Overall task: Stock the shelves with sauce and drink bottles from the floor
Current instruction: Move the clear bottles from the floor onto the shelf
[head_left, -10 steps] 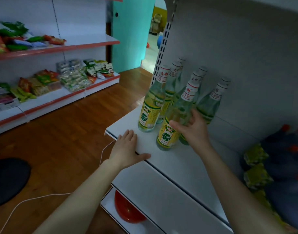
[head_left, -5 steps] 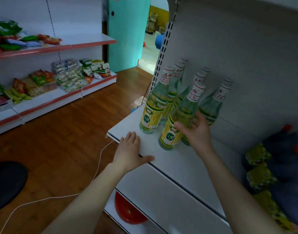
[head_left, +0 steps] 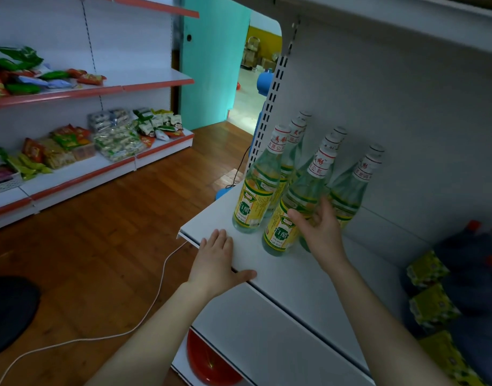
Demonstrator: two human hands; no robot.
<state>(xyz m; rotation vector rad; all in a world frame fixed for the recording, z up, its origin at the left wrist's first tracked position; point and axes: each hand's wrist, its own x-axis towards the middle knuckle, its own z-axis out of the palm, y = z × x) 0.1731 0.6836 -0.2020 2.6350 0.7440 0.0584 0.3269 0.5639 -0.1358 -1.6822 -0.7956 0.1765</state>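
Note:
Several clear vinegar bottles with yellow-green labels and white caps stand clustered on the white shelf (head_left: 295, 277) at its left end. The front-left bottle (head_left: 253, 196) stands alone. My right hand (head_left: 321, 232) lies with spread fingers between the front-middle bottle (head_left: 288, 218) and the right bottle (head_left: 350, 190). It touches them and hides the right bottle's base. My left hand (head_left: 215, 263) lies flat on the shelf's front edge, holding nothing.
Green-yellow packs (head_left: 431, 305) and dark blue bags (head_left: 478, 271) fill the shelf's right side. A red basin (head_left: 208, 363) sits on the lowest shelf. A white cable (head_left: 155, 299) runs over the wooden floor. Snack shelves (head_left: 80, 174) line the left wall.
Both hands stay nearly where they were. The right hand's fingers have loosened slightly against the bottles, and the view has drifted a little.

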